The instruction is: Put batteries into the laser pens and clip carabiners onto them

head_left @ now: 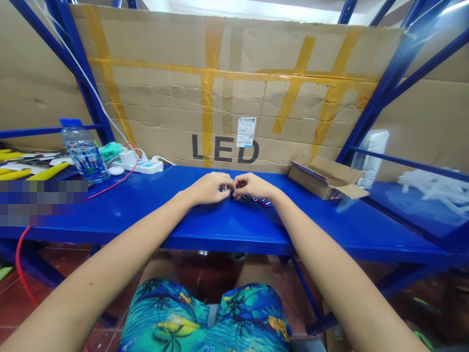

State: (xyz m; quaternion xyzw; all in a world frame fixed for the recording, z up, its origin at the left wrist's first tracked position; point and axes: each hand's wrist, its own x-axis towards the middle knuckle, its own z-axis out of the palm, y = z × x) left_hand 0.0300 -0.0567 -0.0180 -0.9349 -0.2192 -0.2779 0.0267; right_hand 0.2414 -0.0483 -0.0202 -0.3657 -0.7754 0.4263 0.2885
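Note:
Above the blue tabletop (146, 215), my left hand (209, 188) and my right hand (254, 185) meet at the fingertips. Both are closed in a pinch around something very small and partly silvery, mostly hidden by the fingers. A ring shows on my left hand. Under and beside my right hand lie several small, shiny coloured loop-like pieces (264, 202), purple and green among them. My right hand and wrist cover part of them, and their kind is too small to tell.
An opened cardboard box (311, 181) stands at the right, near a bag of white strips (436, 188). At the left are a water bottle (83, 154), a white power strip (146, 166) and a red cable (117, 183). A large cardboard sheet (164, 112) closes off the back.

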